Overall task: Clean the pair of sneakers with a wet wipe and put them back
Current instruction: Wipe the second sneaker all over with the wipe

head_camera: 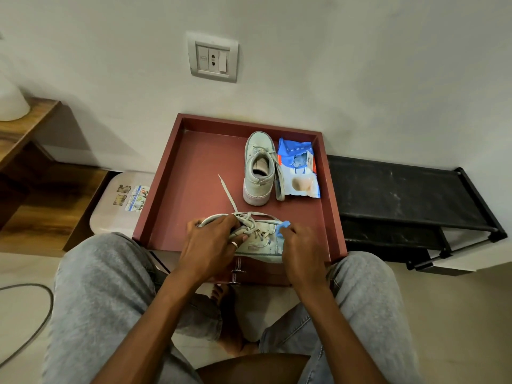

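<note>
A pale green sneaker (261,239) lies on its side at the front of the dark red tray (194,167), toe to the right. My left hand (210,242) grips it at the collar and laces. My right hand (300,245) pinches a blue wet wipe (284,227) against the sneaker's toe end. One lace (227,194) trails toward the tray's middle. The second sneaker (259,167) stands upright at the back right of the tray, toe toward the wall. Beside it lies the blue and white wet wipe pack (300,169), opened.
The tray sits on a low stand against the wall, between my knees. A black shoe rack (401,195) stands to the right. A white stool with stickers (122,203) and a wooden shelf unit (33,176) are to the left. A cable (33,322) runs over the floor.
</note>
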### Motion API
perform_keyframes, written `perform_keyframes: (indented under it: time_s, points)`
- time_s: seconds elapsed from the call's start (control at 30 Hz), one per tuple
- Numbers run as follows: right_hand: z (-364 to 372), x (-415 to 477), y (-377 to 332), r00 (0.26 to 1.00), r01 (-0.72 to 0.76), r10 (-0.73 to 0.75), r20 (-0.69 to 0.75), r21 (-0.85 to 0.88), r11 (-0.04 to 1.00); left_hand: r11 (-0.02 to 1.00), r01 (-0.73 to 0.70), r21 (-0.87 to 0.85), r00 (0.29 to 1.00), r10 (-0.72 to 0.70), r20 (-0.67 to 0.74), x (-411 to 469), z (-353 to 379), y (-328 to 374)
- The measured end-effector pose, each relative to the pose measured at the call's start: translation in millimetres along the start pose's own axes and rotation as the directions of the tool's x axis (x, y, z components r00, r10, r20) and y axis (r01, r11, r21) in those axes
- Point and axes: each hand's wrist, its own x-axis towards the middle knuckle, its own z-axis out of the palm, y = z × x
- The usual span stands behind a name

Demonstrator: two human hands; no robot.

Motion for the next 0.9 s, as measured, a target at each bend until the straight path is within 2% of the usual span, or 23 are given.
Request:
perform_keyframes:
  time_s: [0.07,0.17,0.3,0.43,0.6,0.8,0.9]
  points:
    - [3.9,0.9,-1.5,0.999,0.045,-0.046,0.018,0.069,0.997,1.000,0.002,0.006,1.000,-0.002,0.003,0.7,0.0,-0.5]
    - [-3.3,3.5,13.1,0.993,0.027,-0.032,0.113,0.051,0.998,1.000,-0.002,0.003,1.000,0.002,0.001,1.2,0.9,0.3]
    - [-17.5,7.1,25.1,0.994,-0.087,0.094,-0.059,0.113,0.990,1.000,-0.012,-0.008,1.000,0.012,0.002,1.9,2.2,-2.7]
    - [-5.8,19.5,18.6,0.994,-0.102,0.108,-0.022,0.193,0.976,1.000,-0.015,-0.009,1.000,0.015,0.008,2.8,2.7,-4.5]
    - [0.7,18.1,-4.4,0.999,0.016,-0.020,0.040,0.116,0.993,1.000,-0.030,0.002,0.999,0.030,0.022,2.9,1.0,-4.8]
    - [-11.0,3.3,22.2,0.996,-0.077,0.075,0.044,0.042,0.996,0.985,-0.051,0.164,0.996,0.038,0.083,6.1,-6.2,-4.2]
    - [-17.3,-7.5,12.0,0.995,-0.033,0.031,0.096,0.017,0.999,0.985,-0.119,0.127,0.981,0.097,0.169,8.7,-13.7,-13.0]
